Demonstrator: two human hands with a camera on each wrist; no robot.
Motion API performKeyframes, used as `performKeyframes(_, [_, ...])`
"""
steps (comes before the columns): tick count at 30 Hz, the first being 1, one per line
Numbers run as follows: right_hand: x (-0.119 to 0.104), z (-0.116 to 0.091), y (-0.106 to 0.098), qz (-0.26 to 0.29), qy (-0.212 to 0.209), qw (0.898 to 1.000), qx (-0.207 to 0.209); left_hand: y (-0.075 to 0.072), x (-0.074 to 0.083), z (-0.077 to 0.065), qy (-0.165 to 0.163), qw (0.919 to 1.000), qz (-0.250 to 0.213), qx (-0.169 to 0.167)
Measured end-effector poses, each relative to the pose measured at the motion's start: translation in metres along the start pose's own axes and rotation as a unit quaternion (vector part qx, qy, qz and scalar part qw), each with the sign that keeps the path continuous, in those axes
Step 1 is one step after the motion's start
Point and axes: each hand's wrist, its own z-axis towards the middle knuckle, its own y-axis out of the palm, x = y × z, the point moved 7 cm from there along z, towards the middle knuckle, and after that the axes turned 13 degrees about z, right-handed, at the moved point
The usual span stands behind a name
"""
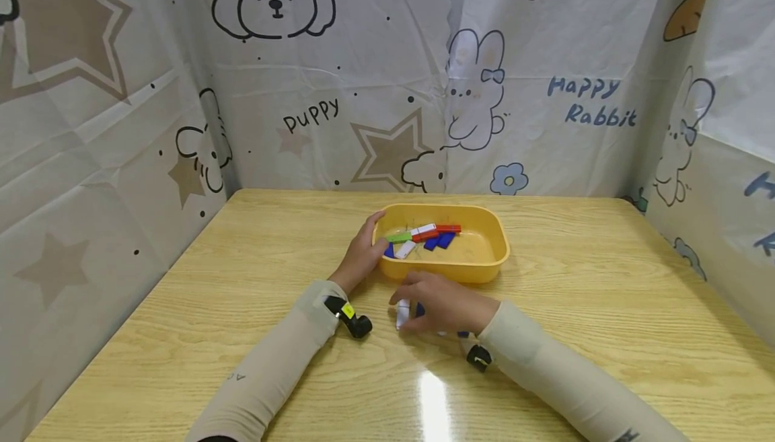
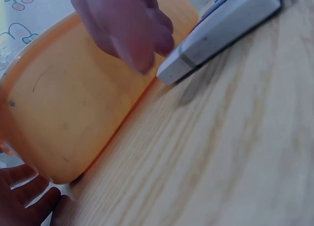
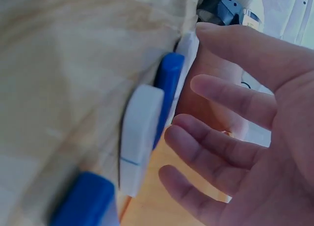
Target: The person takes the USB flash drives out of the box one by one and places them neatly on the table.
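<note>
My left hand [image 1: 363, 250] grips the left end of a yellow plastic bin [image 1: 445, 272], thumb at the rim; its fingers show against the bin's end in the left wrist view. My right hand [image 1: 445, 301] reaches over the table just in front, thumb and fingers parted around a white tile [image 1: 402, 314]. Beside that lie a blue tile [image 3: 169, 76] and another white tile [image 3: 140, 137] in the right wrist view, close to the fingertips. A further blue tile [image 3: 86, 201] is nearer the wrist. The palm hides part of this row in the head view.
Inside the bin, toward its left side, are several tiles: green [image 1: 399, 237], red [image 1: 448, 229], white [image 1: 405, 249] and blue [image 1: 446, 240]. The wooden table [image 1: 290, 247] is bordered by printed cloth [image 1: 387, 79] at the back and both sides.
</note>
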Motion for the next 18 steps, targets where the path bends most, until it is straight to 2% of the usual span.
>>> performKeyframes(6, [-0.007, 0.0, -0.016, 0.015, -0.019, 0.999, 0.034, -0.003, 0.002, 0.0, 0.011, 0.9999, 0.007, 0.003])
performKeyframes(13, [-0.008, 0.002, -0.04, 0.03, -0.03, 0.995, 0.096, -0.005, 0.0, 0.0, 0.016, 0.9998, 0.008, 0.008])
performKeyframes(18, [-0.005, 0.005, -0.05, 0.036, -0.025, 0.994, 0.103, -0.005, 0.001, 0.0, 0.021, 0.9997, 0.002, 0.007])
